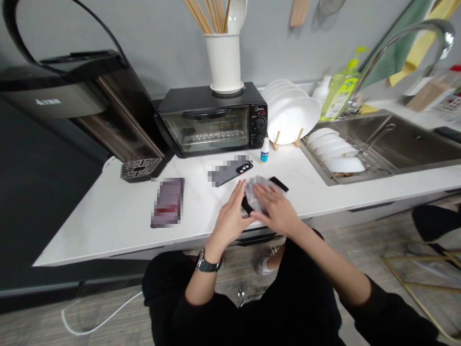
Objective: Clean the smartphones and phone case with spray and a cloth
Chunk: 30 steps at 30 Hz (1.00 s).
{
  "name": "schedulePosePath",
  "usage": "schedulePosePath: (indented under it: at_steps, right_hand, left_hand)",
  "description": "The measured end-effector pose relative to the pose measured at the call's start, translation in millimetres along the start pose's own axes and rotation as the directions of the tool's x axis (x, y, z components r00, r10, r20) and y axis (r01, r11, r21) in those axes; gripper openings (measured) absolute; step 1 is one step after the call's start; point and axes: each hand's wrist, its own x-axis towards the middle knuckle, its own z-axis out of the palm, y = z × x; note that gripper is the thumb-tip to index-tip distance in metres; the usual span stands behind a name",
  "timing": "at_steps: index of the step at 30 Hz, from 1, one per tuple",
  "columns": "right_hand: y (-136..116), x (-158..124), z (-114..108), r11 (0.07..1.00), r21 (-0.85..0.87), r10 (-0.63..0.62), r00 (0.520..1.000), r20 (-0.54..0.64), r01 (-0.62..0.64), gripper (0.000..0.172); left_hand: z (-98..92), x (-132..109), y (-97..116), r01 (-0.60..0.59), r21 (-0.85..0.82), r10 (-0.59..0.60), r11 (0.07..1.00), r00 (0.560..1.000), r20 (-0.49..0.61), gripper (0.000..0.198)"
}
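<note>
My left hand (232, 214) is at the counter's front edge, fingers straight and thumb pointing right, bracketing a black phone (247, 205). Most of that phone is covered. A thin grey cloth (256, 186) lies over it, slightly blurred. Pressed on the cloth is my right hand (277, 206), its thumb near my left thumb. Just beyond the cloth rests a small flat black object (279, 183). Behind my hands lies a grey phone (230, 173) with its camera side up. A small white spray bottle (264, 151) with a blue label stands upright behind them.
On the white counter (108, 230) a purplish, pixelated phone (168, 202) lies to the left. A black toaster oven (212, 125) and a drinks machine (118, 110) stand behind. White plates (293, 117) are racked beside the sink (399, 139), which holds bowls (336, 149).
</note>
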Motion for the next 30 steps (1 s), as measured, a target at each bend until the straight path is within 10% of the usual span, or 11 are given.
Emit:
schedulePosePath:
  at_steps: [3, 8, 13, 17, 22, 27, 30]
  right_hand:
    - [-13, -2, 2, 0.978, 0.136, -0.171, 0.981, 0.092, 0.158, 0.077]
    - [12, -10, -8, 0.997, -0.042, 0.064, 0.997, -0.034, -0.065, 0.063]
    - [5, -5, -2, 0.98, 0.102, -0.181, 0.981, 0.075, 0.173, 0.081]
    - [4, 6, -2, 0.998, -0.021, 0.05, 0.998, -0.04, -0.051, 0.064]
    - [-5, -8, -6, 0.965, 0.159, -0.225, 0.971, 0.082, 0.21, 0.073]
    - [26, -9, -13, 0.992, -0.061, 0.106, 0.993, -0.057, -0.109, 0.062]
    - [15, -4, -6, 0.997, -0.079, 0.006, 1.0, -0.016, -0.007, 0.079]
  left_hand:
    - [-0.6, -1, 0, -0.007, 0.027, 0.008, 1.0, 1.0, -0.002, 0.115]
    - [0.4, 0, 3, 0.02, -0.028, -0.02, 0.999, 1.0, -0.01, 0.122]
    - [-1.1, 0, 4, 0.015, -0.006, -0.015, 1.0, 1.0, -0.013, 0.118]
    - [-2.3, 0, 4, 0.038, -0.023, -0.038, 0.999, 0.999, -0.005, 0.122]
    - [-3.4, 0, 4, 0.033, 0.004, -0.033, 0.999, 0.999, -0.005, 0.119]
    - [-2.0, 2, 6, 0.033, -0.019, -0.033, 0.999, 0.999, -0.007, 0.121]
    - [-2.0, 2, 5, 0.029, -0.019, -0.029, 0.999, 1.0, -0.002, 0.118]
